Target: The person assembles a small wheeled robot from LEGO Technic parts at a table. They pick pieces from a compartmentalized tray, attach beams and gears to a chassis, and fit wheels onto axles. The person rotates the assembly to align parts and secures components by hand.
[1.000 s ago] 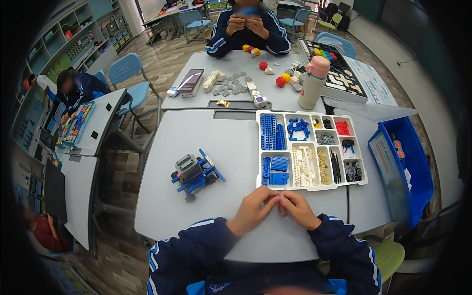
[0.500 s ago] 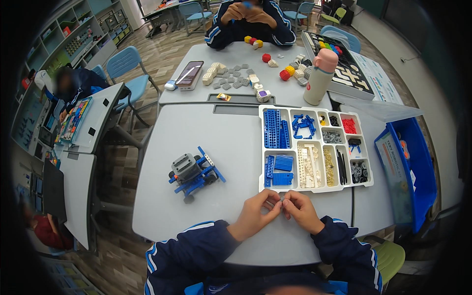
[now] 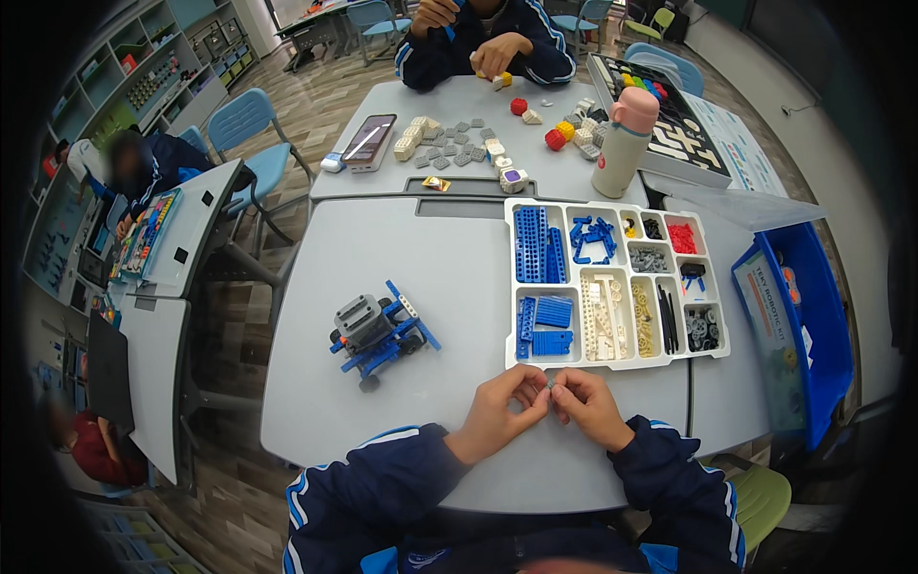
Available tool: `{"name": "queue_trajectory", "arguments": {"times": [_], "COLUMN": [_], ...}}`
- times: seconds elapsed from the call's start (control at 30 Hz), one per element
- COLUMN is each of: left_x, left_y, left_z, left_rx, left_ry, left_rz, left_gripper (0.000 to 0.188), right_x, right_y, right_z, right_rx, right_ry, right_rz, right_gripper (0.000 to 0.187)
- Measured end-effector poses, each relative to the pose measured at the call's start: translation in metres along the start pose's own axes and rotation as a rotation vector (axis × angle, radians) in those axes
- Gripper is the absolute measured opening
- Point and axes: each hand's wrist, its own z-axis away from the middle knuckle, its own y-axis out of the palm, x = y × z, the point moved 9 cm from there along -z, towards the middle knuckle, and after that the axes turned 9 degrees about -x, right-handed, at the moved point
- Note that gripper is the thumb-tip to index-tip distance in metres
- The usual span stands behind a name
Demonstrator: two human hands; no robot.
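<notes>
My left hand (image 3: pixel 499 411) and my right hand (image 3: pixel 588 409) meet over the near part of the table, just in front of the parts tray. Their thumbs and fingertips pinch a tiny grey building piece (image 3: pixel 550 385) between them; most of it is covered, so its exact kind does not show. The white sorting tray (image 3: pixel 620 365) holds blue beams, blue plates, cream beams, red pegs, black axles and grey gears in separate compartments. To the left of my hands stands a small wheeled model (image 3: pixel 378 330) of blue beams with a grey box on top.
A blue bin (image 3: pixel 827 335) with a raised clear lid stands right of the tray. Beyond the tray are a pink-capped bottle (image 3: pixel 623 143), a phone (image 3: pixel 370 140) and loose grey and white pieces (image 3: pixel 459 148). Another person's hand (image 3: pixel 502 53) handles pieces at the far side.
My hands stay in nearly the same pinch. Across the table, the other person's hands have come apart, one lowered to the yellow and white pieces. The view has shifted slightly.
</notes>
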Motion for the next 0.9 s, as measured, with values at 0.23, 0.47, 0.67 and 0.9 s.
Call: {"name": "queue_trajectory", "arguments": {"times": [0.23,0.47,0.67,0.9], "left_x": [-0.003,-0.011,-0.040,-0.035], "left_y": [0.000,0.001,0.006,0.006], "left_z": [-0.001,-0.003,-0.004,-0.005], "left_rx": [0.005,0.061,0.097,0.157], "left_ry": [0.033,0.054,0.479,0.489], "left_rz": [-0.042,-0.102,-0.242,-0.295], "left_gripper": [0.020,0.024,0.034,0.030], "right_x": [0.005,-0.002,0.000,-0.007], "right_y": [-0.003,-0.006,-0.005,-0.010], "right_z": [-0.001,0.001,0.003,0.000], "right_rx": [-0.029,-0.047,-0.051,-0.021], "right_ry": [-0.071,0.000,-0.039,-0.006], "right_rz": [0.075,0.088,-0.052,-0.044], "right_gripper": [0.025,0.015,0.014,0.017]}}
